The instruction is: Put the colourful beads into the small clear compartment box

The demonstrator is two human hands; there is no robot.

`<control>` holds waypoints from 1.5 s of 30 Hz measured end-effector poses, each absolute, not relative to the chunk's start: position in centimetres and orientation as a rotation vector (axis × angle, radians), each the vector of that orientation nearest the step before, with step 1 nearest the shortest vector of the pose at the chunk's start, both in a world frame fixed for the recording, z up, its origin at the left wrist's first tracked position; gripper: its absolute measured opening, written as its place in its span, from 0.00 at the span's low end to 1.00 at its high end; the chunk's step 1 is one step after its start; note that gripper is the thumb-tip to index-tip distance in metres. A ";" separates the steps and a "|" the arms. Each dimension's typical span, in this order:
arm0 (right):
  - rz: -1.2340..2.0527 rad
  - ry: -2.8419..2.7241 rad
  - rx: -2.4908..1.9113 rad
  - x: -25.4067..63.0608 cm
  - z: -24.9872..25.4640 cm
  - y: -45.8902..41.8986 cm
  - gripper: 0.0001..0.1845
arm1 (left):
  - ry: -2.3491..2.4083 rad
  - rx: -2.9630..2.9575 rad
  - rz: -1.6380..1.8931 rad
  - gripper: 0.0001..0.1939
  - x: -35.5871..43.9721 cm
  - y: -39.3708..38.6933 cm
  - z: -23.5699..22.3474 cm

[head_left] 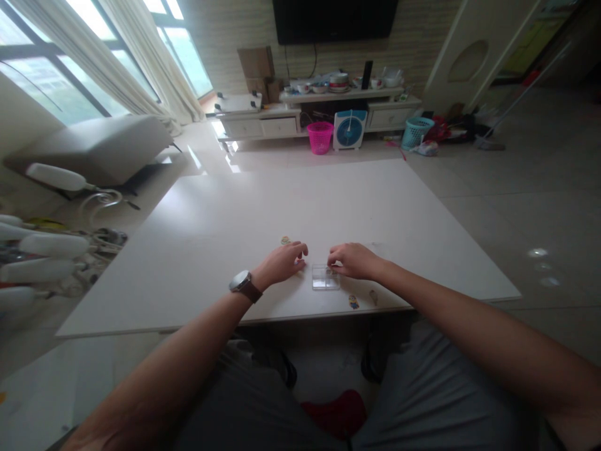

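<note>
A clear plastic box (pixel 318 284) with divided compartments lies near the front edge of the white table (pixel 300 200). My right hand (pixel 353 259) is at its upper right compartment, fingers pinched together; whatever they hold is too small to make out. To the left of the box, my left hand (pixel 283 260) rests at the tabletop with its fingers curved and thumb apart, apparently holding nothing. A small yellow cartoon cutout (pixel 285 240) lies just beyond it. Right of the box are a yellow-and-blue cartoon cutout (pixel 353 302) and a small brownish piece (pixel 374 297).
Along the far wall stands a white TV cabinet (pixel 282 128) with dishes on top. A pink basket (pixel 320 138), a blue fan (pixel 350 130) and a light-blue basket (pixel 417 133) stand before it. White lamp shades (pixel 54 245) are at the left.
</note>
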State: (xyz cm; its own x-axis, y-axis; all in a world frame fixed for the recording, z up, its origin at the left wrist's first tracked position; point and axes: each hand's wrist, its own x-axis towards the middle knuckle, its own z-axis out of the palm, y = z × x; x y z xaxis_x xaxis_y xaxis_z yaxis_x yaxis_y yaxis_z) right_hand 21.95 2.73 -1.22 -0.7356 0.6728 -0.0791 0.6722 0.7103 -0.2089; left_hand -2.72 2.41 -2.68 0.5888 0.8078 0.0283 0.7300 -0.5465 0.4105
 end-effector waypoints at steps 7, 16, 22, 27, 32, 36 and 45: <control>0.307 -3.009 -1.147 21.7 -1.3 2.5 0.12 | 1.251 2.459 0.298 0.07 -2.8 2.4 -2.7; 0.302 -3.114 -1.187 21.2 -0.4 1.6 0.13 | 1.263 2.447 0.305 0.07 -2.7 2.5 -2.7; 0.318 -3.108 -1.160 21.4 -0.2 1.5 0.12 | 1.262 2.456 0.284 0.07 -2.8 2.6 -3.0; 0.286 -3.051 -1.158 21.7 -0.2 1.7 0.12 | 1.253 2.458 0.285 0.08 -2.8 2.5 -3.0; 0.288 -3.006 -1.189 21.9 -0.3 1.9 0.11 | 1.273 2.449 0.283 0.08 -2.6 2.4 -3.0; 0.295 -2.977 -1.202 22.1 -0.2 2.0 0.12 | 1.328 2.434 0.311 0.08 -3.2 2.9 -2.5; 0.271 -2.937 -1.186 22.2 0.2 1.7 0.12 | 1.795 2.120 0.431 0.07 -8.5 6.5 -3.1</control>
